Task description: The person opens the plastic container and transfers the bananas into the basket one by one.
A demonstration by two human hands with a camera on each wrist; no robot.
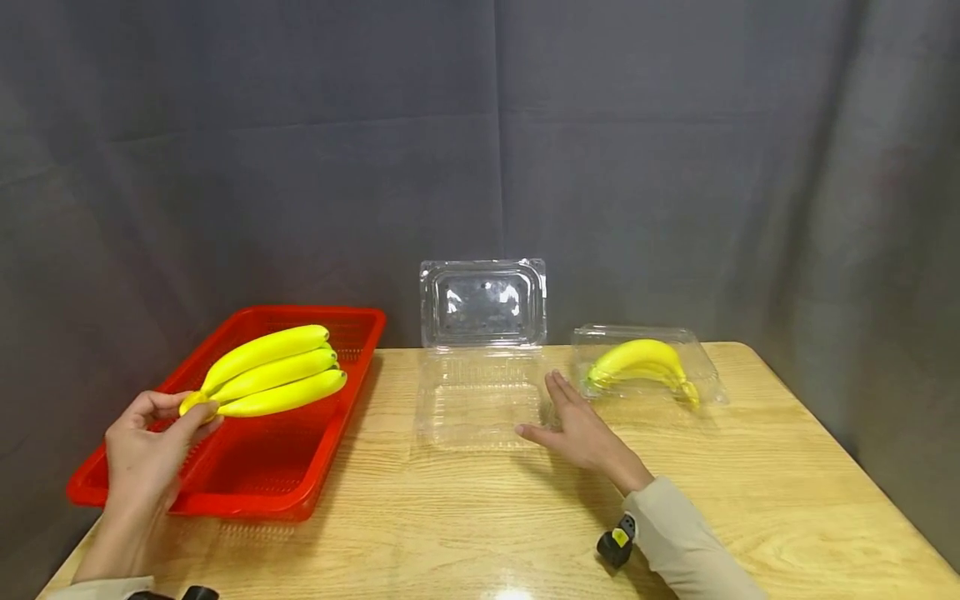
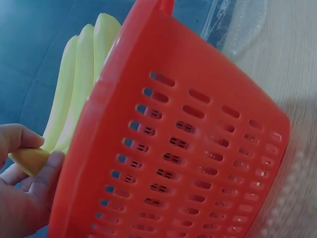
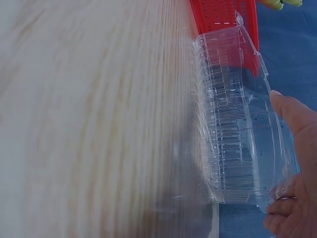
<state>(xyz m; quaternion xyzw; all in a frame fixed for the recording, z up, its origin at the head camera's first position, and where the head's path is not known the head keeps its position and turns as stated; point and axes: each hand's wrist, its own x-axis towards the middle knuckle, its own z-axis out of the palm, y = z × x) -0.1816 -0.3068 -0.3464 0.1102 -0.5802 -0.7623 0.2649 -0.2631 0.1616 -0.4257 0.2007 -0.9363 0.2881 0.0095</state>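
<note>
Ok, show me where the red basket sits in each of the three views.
Head: red basket at lower left on the table, banana bunch held over it.
Left wrist: it fills the centre, perforated wall facing the camera.
Right wrist: only a corner at top.
Shared landmark: the open clear clamshell beside it.

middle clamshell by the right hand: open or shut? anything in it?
Open and empty. The middle clamshell has its lid standing upright behind the tray, and bare table shows through the clear base.
</note>
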